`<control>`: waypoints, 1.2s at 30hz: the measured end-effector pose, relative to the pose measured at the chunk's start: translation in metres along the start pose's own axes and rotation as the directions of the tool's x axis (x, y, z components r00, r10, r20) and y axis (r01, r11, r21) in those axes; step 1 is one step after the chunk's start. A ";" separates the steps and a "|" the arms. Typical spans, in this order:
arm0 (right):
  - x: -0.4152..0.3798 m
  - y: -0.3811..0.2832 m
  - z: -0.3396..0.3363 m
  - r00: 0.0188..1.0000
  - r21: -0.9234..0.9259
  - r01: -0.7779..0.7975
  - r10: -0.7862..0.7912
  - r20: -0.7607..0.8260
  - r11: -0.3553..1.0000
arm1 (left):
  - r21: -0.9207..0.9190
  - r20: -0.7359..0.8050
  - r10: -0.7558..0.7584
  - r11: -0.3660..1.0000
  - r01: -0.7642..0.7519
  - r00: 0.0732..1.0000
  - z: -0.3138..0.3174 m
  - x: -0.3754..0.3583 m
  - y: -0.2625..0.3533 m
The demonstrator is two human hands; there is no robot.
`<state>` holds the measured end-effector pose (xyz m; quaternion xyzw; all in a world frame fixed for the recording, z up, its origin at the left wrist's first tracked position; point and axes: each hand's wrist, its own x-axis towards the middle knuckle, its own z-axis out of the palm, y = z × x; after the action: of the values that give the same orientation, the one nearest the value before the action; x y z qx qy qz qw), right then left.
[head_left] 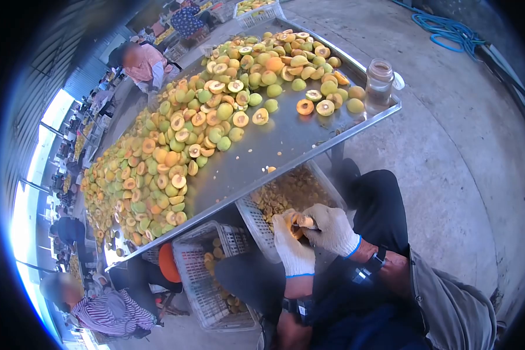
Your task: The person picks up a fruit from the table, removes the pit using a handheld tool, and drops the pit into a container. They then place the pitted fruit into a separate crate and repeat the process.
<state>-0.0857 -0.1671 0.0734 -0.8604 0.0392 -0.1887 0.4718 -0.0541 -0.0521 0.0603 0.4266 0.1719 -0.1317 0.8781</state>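
My left hand point(293, 249), in a white knit glove with a blue cuff edge, is closed around a cut apricot point(297, 228), whose orange flesh shows between the fingers. Against the same fruit, my right hand point(333, 231), gloved alike, has its fingers curled together. A pale rounded end point(305, 220) sticks out at its fingertips; what it belongs to is hidden. Both hands are above the near edge of a white plastic crate point(256, 224) with many small brownish-yellow pieces inside.
A metal table point(274, 143) carries a big heap of halved apricots point(175, 134). A clear jar point(379, 84) stands at its right corner. Another white crate point(186, 274) with fruit halves sits below left. Co-workers point(114, 309) are at the left and far side. A blue hose point(455, 29) lies behind.
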 end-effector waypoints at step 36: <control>-0.007 -0.016 0.003 0.857 0.140 -0.411 0.329 0.396 0.901 | -0.009 0.007 0.028 1.000 -0.028 1.000 0.001 0.008 0.001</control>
<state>-0.0927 -0.1540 0.0835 -0.7989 0.0959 0.0651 0.5902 -0.0467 -0.0528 0.0582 0.4245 0.1636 -0.1203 0.8824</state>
